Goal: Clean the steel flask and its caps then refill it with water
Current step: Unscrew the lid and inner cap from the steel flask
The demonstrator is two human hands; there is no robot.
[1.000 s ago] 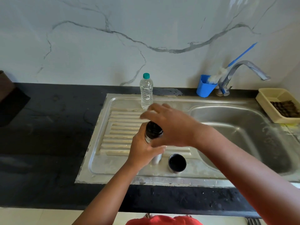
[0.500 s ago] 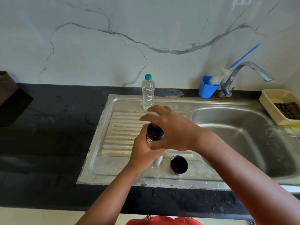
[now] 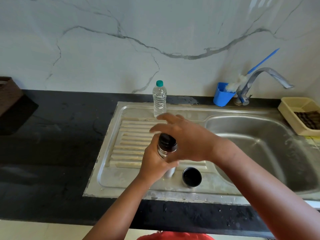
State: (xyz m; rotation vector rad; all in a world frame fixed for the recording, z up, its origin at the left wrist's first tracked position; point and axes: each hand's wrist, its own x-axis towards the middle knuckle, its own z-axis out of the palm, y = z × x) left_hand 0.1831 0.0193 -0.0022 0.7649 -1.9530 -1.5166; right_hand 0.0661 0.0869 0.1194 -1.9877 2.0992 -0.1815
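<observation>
The steel flask (image 3: 162, 152) stands upright on the sink's ribbed drainboard (image 3: 131, 135). My left hand (image 3: 154, 163) grips its body. A black inner cap (image 3: 167, 142) sits in the flask's neck. My right hand (image 3: 187, 141) is against the cap's right side with its fingers spread straight over and behind it, blurred; the thumb is hidden. The flask's outer cap (image 3: 191, 177), dark inside, stands mouth up on the drainboard just right of the flask. A clear water bottle (image 3: 159, 101) with a green lid stands at the drainboard's back edge.
The sink basin (image 3: 259, 144) lies to the right under the tap (image 3: 263, 75). A blue cup (image 3: 222, 95) holding a brush stands by the tap. A yellow tray (image 3: 294, 108) sits at the far right, and a brown box (image 3: 8, 94) on the black counter at far left.
My right hand's fingers have straightened and spread further over the black cap. My left hand and the flask have stayed in place.
</observation>
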